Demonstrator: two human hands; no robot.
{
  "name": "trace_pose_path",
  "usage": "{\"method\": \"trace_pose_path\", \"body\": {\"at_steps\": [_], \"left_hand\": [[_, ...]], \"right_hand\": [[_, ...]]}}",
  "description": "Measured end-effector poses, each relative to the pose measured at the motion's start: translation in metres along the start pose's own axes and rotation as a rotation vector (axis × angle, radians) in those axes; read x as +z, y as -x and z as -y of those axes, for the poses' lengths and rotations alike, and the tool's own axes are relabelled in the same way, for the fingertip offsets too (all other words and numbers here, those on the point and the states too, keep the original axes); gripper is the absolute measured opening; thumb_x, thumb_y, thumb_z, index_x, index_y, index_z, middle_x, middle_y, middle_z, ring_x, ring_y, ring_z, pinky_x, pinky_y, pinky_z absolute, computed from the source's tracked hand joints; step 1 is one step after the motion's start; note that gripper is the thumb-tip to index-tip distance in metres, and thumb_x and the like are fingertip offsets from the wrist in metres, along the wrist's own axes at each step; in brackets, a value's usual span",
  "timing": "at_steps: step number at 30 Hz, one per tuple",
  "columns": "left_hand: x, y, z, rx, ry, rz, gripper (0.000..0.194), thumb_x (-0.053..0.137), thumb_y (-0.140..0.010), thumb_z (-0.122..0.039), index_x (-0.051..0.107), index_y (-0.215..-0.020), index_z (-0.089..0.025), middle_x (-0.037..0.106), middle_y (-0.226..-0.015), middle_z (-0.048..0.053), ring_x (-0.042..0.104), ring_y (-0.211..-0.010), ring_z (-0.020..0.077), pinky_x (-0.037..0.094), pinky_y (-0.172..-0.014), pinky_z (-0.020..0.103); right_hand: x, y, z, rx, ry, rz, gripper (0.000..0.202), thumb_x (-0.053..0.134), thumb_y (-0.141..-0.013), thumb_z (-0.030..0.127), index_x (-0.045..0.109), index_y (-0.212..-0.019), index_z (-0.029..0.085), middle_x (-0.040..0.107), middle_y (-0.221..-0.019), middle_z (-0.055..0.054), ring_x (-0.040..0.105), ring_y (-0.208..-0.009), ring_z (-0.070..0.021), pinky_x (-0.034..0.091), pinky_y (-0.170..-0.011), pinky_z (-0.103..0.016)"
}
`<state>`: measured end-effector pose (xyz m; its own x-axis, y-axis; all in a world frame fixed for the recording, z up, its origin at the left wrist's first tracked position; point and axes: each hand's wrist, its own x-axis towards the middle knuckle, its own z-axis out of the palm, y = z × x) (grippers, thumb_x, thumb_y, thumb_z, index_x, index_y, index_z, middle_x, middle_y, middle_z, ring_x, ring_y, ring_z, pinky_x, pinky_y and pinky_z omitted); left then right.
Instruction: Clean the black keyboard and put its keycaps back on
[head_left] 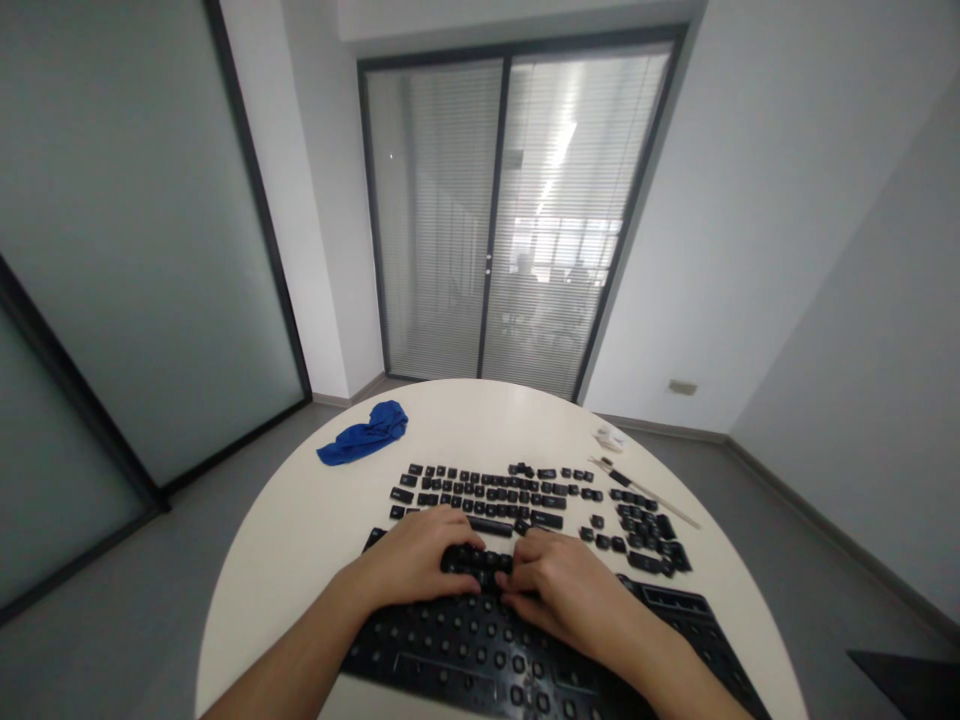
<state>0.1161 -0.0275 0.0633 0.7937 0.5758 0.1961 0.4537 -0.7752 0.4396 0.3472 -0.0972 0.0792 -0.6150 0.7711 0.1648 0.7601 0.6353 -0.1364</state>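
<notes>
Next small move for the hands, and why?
I'd probably finish with the keycaps between the left hand and right hand before reaching elsewhere: both hands are down there, while nearer rows of the keyboard show bare posts.

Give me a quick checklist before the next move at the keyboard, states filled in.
1. Both hands at the keyboard: ok, left hand and right hand are at its far part.
2. Firm grip on a single key: cannot tell, the fingers hide the contact.
3. Every key position capped: not ok, many on the near part are bare.
4. Loose keycaps within view: ok, laid out beyond the keyboard, roughly in rows.
5. Blue cloth away from the hands: ok, it lies at far left.
6. Thin tool away from the hands: ok, at right, beyond the right-hand keycap group.
</notes>
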Motion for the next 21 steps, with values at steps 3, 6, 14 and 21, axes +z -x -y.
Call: {"method": "trace_pose_path", "body": {"at_steps": [3,6,14,21], "left_hand": [[0.001,0.000,0.002,0.005,-0.008,-0.002,0.033,0.078,-0.079,-0.037,0.069,-0.108,-0.025,0.066,-0.102,0.003,0.060,-0.098,0.0239,0.046,-0.085,0.034],[0.003,0.000,0.003,0.005,-0.015,-0.008,0.034,0.078,-0.079,-0.037,0.069,-0.109,-0.025,0.066,-0.103,0.003,0.060,-0.099,0.0242,0.046,-0.086,0.034],[0.003,0.001,0.003,0.008,-0.009,-0.007,0.033,0.077,-0.079,-0.037,0.069,-0.109,-0.025,0.066,-0.104,0.003,0.060,-0.100,0.0250,0.046,-0.086,0.036],[0.007,0.000,-0.001,0.047,-0.014,-0.029,0.035,0.077,-0.080,-0.038,0.068,-0.111,-0.026,0.065,-0.106,0.004,0.059,-0.101,0.0247,0.045,-0.087,0.036]], "right_hand": [[0.001,0.000,0.003,0.012,0.059,0.014,0.031,0.051,-0.097,0.024,0.070,-0.073,0.019,0.068,-0.074,-0.003,0.063,-0.074,-0.0174,0.037,-0.065,-0.028],[0.000,-0.003,0.010,0.037,0.106,0.063,0.030,0.051,-0.096,0.023,0.071,-0.075,0.018,0.070,-0.074,-0.004,0.064,-0.074,-0.0185,0.038,-0.066,-0.029],[-0.009,-0.008,0.016,0.037,0.125,0.147,0.021,0.057,-0.086,0.018,0.074,-0.073,0.019,0.072,-0.072,-0.005,0.066,-0.073,-0.0202,0.039,-0.063,-0.029],[-0.011,-0.006,0.010,0.066,0.009,0.115,0.017,0.060,-0.082,0.017,0.074,-0.073,0.021,0.072,-0.073,-0.004,0.066,-0.074,-0.0195,0.040,-0.064,-0.027]]}}
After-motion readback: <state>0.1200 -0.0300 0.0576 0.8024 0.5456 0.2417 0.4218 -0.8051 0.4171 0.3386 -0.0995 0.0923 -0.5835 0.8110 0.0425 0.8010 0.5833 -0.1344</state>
